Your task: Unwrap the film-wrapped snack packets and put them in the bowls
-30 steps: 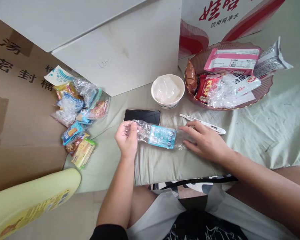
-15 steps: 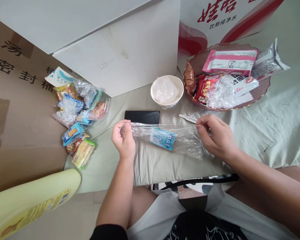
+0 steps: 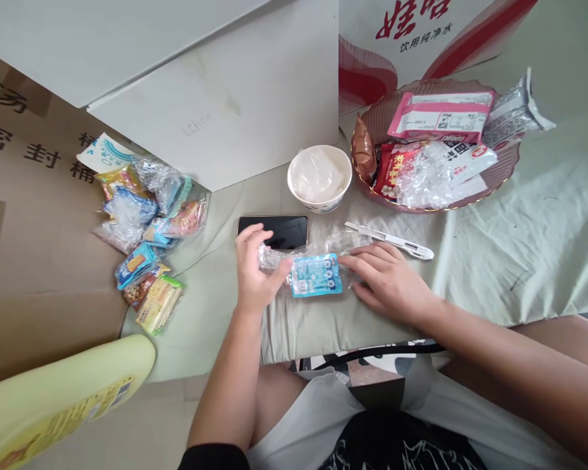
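the blue packet (image 3: pixel 316 277) lies on the pale green cloth (image 3: pixel 215 326), amid clear film (image 3: pixel 329 244); the left hand (image 3: pixel 255 271) gapes, thumb at the packet's edge, and the right hand (image 3: pixel 392 281) rests fingers spread on the film. best keep the packet flat, smoothing the film evenly. i count one packet, one phone (image 3: pixel 284 230), one bowl (image 3: pixel 318 206), one knife (image 3: pixel 391 239).

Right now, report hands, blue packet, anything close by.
Left hand open, thumb by blue packet. Right hand open, fingers at clear wrap. Blue packet between hands. Phone and white knife-like tool just beyond.
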### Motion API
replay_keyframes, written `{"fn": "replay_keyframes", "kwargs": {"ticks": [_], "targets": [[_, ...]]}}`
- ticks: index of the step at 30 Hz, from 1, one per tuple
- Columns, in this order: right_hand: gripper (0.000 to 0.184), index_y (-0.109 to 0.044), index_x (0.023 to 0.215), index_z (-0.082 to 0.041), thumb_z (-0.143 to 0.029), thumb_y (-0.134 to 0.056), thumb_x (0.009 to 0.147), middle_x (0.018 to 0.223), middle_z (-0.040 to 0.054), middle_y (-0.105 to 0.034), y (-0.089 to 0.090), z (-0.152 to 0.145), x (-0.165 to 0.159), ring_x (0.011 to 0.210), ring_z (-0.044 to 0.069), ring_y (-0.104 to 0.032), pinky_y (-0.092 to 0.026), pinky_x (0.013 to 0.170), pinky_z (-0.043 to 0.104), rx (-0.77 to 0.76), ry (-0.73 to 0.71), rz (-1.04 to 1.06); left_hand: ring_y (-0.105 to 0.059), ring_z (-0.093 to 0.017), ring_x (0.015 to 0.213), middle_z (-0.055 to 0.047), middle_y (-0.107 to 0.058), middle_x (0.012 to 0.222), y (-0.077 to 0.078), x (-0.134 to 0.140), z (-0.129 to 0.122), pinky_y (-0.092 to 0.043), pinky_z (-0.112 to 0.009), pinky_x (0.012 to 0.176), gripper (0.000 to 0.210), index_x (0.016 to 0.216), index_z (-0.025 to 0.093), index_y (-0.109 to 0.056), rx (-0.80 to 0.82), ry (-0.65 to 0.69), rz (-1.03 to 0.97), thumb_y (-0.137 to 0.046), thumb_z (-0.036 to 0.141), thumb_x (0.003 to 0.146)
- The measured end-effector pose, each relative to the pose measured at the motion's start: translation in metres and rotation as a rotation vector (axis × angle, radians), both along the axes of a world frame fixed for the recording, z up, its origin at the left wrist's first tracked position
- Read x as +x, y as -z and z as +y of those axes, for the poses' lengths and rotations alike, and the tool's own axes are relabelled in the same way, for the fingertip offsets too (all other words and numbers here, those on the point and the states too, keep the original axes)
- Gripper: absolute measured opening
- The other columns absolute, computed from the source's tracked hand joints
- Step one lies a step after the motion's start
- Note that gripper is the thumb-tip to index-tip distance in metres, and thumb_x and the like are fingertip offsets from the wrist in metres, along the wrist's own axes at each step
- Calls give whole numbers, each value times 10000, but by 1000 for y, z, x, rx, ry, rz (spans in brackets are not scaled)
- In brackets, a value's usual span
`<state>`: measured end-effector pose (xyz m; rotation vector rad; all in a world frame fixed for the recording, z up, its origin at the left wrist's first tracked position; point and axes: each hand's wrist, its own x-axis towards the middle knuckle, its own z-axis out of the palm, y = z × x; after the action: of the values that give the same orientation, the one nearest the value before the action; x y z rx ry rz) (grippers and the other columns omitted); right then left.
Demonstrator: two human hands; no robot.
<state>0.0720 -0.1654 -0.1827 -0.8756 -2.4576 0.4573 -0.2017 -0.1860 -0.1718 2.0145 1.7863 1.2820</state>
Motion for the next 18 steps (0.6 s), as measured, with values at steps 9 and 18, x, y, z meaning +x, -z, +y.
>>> {"fn": "replay_keyframes", "kwargs": {"ticks": [9, 18], "targets": [[178, -626, 865, -209, -123, -473, 895, 923, 78, -688, -16, 8, 10, 864, 216, -585, -446, 812, 384, -41, -265, 200, -599, -133, 554, 4, -683, 635, -8, 10, -4, -457, -250, 540, 191, 755, 207, -677, -430, 81, -161, -637, 341, 885], [309, -626, 1019, -204, -326, -345, 1064, 600, -18, -580, -7, -3, 9, 511, 144, -479, -320, 580, 327, -184, -325, 13, -685, -179, 611, -21, -682, 639, -9, 0, -1, -505, -262, 541, 259, 738, 201, -643, -535, 36, -490, -686, 429, 854]]}}
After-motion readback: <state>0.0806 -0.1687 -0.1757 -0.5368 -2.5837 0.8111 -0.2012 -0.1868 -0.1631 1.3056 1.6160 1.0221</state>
